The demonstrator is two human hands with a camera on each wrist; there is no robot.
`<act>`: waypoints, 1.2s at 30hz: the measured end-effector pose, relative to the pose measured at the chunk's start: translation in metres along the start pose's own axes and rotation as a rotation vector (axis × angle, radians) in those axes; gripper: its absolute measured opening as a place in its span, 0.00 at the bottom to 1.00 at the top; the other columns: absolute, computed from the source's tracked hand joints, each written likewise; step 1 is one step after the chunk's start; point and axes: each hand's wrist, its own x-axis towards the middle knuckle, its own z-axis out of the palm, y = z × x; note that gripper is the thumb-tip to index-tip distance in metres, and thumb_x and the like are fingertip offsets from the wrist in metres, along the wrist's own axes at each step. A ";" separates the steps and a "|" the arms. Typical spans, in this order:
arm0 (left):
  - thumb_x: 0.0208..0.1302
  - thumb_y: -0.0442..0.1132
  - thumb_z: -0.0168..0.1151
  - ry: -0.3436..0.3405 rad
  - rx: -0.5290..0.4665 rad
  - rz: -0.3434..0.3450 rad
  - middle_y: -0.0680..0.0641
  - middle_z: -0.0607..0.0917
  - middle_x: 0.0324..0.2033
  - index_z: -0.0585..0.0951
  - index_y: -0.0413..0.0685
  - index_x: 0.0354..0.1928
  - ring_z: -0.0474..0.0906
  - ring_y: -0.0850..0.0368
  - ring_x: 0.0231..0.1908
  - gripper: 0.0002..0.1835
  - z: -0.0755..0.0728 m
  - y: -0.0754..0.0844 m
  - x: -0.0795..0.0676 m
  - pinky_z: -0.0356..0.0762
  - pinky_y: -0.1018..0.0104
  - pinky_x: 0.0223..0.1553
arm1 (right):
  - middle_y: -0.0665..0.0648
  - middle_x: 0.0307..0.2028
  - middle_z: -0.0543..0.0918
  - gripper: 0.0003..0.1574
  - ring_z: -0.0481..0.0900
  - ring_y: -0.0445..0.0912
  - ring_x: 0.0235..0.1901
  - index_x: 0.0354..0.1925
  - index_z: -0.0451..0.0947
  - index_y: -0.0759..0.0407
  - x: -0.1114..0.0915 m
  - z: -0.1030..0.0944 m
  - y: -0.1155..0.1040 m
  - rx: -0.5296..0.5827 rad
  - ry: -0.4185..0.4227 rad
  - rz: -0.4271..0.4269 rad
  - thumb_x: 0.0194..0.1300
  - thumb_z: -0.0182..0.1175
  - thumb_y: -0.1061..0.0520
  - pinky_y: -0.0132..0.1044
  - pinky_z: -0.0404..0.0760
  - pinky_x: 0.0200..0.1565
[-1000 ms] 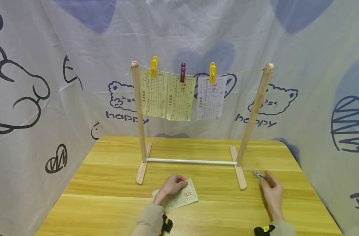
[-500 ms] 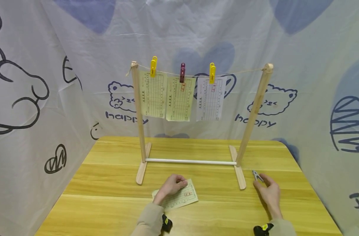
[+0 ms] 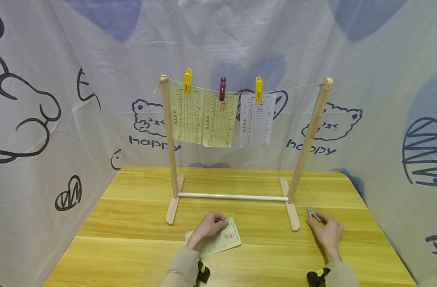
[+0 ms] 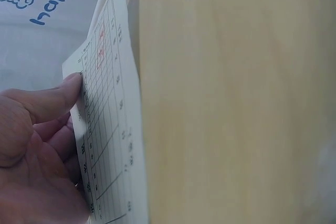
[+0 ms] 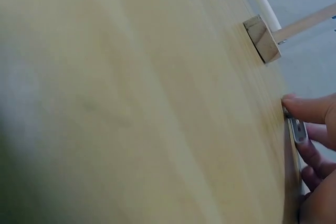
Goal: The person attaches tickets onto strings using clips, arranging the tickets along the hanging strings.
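Note:
My left hand (image 3: 208, 228) pinches a pale yellow-green printed slip of paper (image 3: 230, 236) in front of the wooden stand. In the left wrist view, the thumb lies on the slip's printed face, with the other fingers behind it. Near the stand's right foot, my right hand (image 3: 327, 233) holds a small grey clothespin (image 3: 313, 214) between thumb and fingers, low at the table. The right wrist view shows the clothespin (image 5: 298, 129) partly hidden by the fingers. Its jaws point away from me.
A wooden stand (image 3: 311, 135) with a white crossbar (image 3: 233, 196) carries a string (image 3: 297, 86). From it hang two yellow-green slips (image 3: 187, 119) and a white slip (image 3: 255, 125), held by two yellow clothespins (image 3: 259, 88) and a maroon clothespin (image 3: 222, 88). Printed cloth surrounds the table (image 3: 132, 223).
My right hand has shifted slightly left and turned the grey clothespin, bringing it more into sight. My left hand and its slip have stayed in place.

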 end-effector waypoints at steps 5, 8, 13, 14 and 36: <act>0.73 0.37 0.59 0.004 -0.002 0.000 0.40 0.86 0.31 0.85 0.35 0.40 0.69 0.61 0.27 0.11 0.000 -0.001 0.000 0.67 0.74 0.29 | 0.74 0.54 0.82 0.30 0.74 0.68 0.56 0.56 0.80 0.69 -0.001 -0.002 0.002 0.025 -0.037 -0.015 0.58 0.72 0.56 0.63 0.60 0.60; 0.73 0.37 0.59 0.005 0.001 -0.002 0.40 0.85 0.31 0.85 0.35 0.40 0.68 0.61 0.27 0.11 0.000 -0.001 0.000 0.67 0.74 0.28 | 0.75 0.57 0.80 0.35 0.70 0.68 0.57 0.60 0.76 0.70 -0.001 -0.005 0.002 0.023 -0.076 -0.013 0.59 0.72 0.55 0.63 0.59 0.60; 0.73 0.37 0.59 0.005 0.002 -0.007 0.40 0.85 0.31 0.85 0.35 0.40 0.68 0.61 0.27 0.11 0.000 0.000 0.000 0.67 0.74 0.28 | 0.77 0.56 0.77 0.34 0.64 0.68 0.57 0.58 0.76 0.72 -0.001 -0.005 0.002 -0.003 -0.102 0.010 0.60 0.72 0.53 0.64 0.57 0.58; 0.73 0.37 0.59 0.005 0.001 -0.008 0.40 0.85 0.31 0.85 0.35 0.40 0.68 0.61 0.27 0.11 0.000 0.000 0.000 0.67 0.74 0.28 | 0.78 0.55 0.77 0.33 0.63 0.69 0.57 0.56 0.77 0.73 -0.001 -0.005 0.002 0.001 -0.098 0.014 0.60 0.72 0.53 0.65 0.56 0.59; 0.73 0.37 0.59 0.003 -0.005 -0.021 0.40 0.85 0.31 0.85 0.35 0.40 0.69 0.60 0.27 0.11 0.000 0.001 0.000 0.67 0.73 0.29 | 0.25 0.31 0.75 0.26 0.69 0.20 0.31 0.59 0.79 0.68 -0.004 -0.004 0.001 0.358 0.093 0.135 0.72 0.61 0.51 0.12 0.68 0.34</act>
